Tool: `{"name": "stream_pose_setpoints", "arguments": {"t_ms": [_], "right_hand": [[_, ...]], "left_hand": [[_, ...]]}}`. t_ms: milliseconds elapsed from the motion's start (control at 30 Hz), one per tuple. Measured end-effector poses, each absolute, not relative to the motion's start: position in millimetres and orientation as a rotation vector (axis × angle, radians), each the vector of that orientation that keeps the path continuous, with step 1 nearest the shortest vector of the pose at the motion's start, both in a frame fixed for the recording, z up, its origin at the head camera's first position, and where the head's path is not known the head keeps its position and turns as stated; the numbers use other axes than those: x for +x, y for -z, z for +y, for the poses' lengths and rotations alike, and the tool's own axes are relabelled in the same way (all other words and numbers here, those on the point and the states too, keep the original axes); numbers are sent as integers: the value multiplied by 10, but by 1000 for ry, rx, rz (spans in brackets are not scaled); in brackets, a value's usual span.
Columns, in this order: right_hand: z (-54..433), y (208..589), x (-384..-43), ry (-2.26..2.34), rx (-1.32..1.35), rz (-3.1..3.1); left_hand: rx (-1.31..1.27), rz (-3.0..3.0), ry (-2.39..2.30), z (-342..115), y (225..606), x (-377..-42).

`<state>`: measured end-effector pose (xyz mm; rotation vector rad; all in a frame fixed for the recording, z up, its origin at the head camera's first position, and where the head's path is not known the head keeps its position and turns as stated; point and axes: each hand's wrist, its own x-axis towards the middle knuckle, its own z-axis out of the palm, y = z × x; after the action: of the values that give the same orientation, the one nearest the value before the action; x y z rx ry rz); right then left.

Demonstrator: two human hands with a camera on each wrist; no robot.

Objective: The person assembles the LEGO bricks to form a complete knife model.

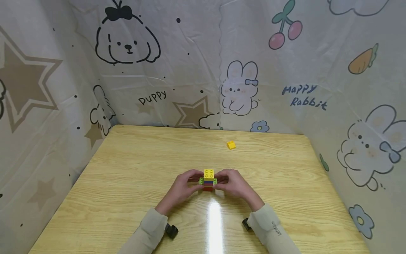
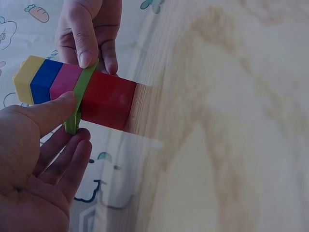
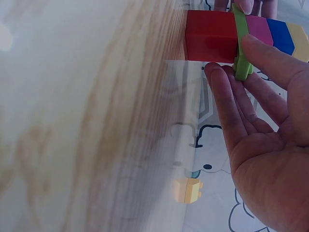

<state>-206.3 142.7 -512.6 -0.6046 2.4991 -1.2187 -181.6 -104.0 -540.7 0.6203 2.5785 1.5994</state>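
A stack of toy building bricks stands upright on the wooden table. Lowest is a red brick, topped by a wider flat green plate whose ends stick out on both sides. Above it come a pink brick, a blue brick and a yellow brick. My left hand pinches one end of the green plate, thumb on the near side and fingers behind. At the opposite end, my right hand pinches the plate in the same way.
Farther back on the table lies a loose yellow brick, slightly right of the stack. Cloth walls printed with cartoon animals stand behind the table and along both sides. Each wrist carries a small black device.
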Motion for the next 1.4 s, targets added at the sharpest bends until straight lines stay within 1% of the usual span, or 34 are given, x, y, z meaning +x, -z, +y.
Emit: {"name": "stream_pose_setpoints", "arguments": {"t_ms": [467,700,900,1100,1233,1400], "right_hand": [[1449,5148,-2064,1232,-616,2506],[1586,5078,-2125,1295,-603,2474],[1748,5064,-2417,1322,-466,2641],[1833,5136,-2892,1359,-195,2798],[1834,5243,-3178,1390,-64,2840],[1754,5300,-3388,1347,13,2839]], "left_hand": [[667,2570,-1581,-1048,5396,-1845],[693,2553,-1587,-1039,5392,-1856],[672,2537,-1582,-1035,5382,-1851],[686,2533,-1579,-1033,5370,-1845],[673,2543,-1568,-1039,5372,-1821],[676,2551,-1564,-1059,5360,-1814]]}}
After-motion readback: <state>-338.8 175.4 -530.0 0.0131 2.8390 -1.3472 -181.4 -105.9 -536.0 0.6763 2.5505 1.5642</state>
